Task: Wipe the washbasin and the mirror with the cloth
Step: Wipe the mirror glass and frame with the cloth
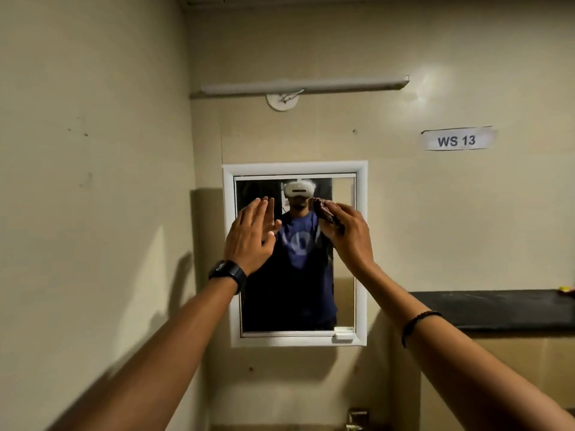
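I see the wall with the mirror on it. My left hand is spread flat, empty, seemingly touching the glass; my right hand presses the bunched cloth against the mirror's upper part.

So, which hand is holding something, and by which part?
The right hand holds the dark cloth, bunched under its fingers against the mirror; which part cannot be told. The left hand is open and holds nothing.
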